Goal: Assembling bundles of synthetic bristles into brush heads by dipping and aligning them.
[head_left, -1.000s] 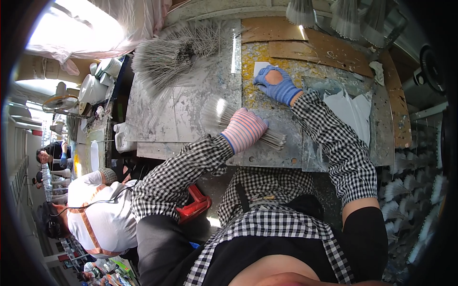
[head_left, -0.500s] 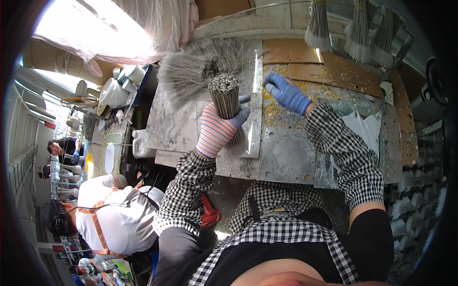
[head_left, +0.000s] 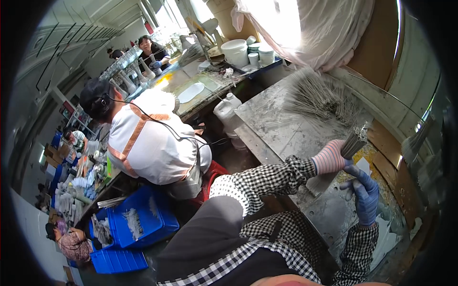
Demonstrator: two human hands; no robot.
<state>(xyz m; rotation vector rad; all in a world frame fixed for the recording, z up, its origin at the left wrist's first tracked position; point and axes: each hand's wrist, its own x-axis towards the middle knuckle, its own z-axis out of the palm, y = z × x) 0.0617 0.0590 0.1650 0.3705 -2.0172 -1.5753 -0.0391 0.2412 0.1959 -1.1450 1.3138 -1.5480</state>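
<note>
My left hand (head_left: 329, 158), in a pink-and-grey striped glove, is closed around a thick bundle of thin grey wires (head_left: 354, 143). The bundle's knobbly end points up and away, and its finer end shows below my fist. Just beside it is my right hand (head_left: 366, 198) in a blue glove, fingers stretched and apart, with nothing visible in them. Whether its fingertips touch the bundle I cannot tell. Farther back on the grey worktable (head_left: 262, 112) lies a fanned-out pile of similar wires (head_left: 315, 100).
Brown cardboard (head_left: 384, 164) covers the table's far right part. A white jug (head_left: 228, 108) stands at its left edge. A co-worker in a white shirt (head_left: 152, 148) sits to my left, with blue bins (head_left: 140, 217) behind. White buckets (head_left: 235, 52) stand on another bench.
The view has swung left, bringing the co-worker and blue bins further in. My right hand has come from the yellow-stained area to beside the bundle, and its fingers have spread.
</note>
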